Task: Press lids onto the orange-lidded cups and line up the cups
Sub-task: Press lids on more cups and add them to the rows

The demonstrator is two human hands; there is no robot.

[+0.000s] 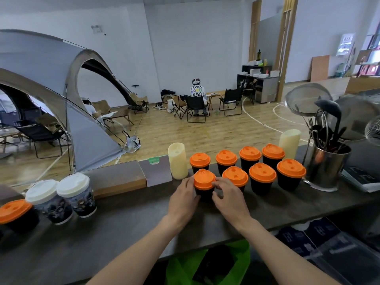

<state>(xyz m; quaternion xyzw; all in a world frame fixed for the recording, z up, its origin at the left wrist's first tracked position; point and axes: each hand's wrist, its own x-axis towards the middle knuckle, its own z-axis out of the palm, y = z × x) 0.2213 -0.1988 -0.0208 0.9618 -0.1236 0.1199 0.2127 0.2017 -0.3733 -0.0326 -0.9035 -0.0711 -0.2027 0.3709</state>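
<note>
Both hands hug one black paper cup with orange plastic lid (204, 183) on dark grey counter (127, 221). Left hand (183, 199) wraps left side, right hand (230, 199) wraps right side, fingertips at lid rim. Cup stands upright, front row, left end, beside seven other orange-lidded black cups (262, 177). One more orange-lidded black cup (15, 214) far left, near two white-lidded printed cups (61, 199).

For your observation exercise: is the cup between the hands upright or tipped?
Upright: the cup stands on the counter, orange lid level on top.

Matt orange plastic lids (204, 178), shiny steel utensil pot (327, 164) (mirror-like), matt dark counter (115, 219)
</note>
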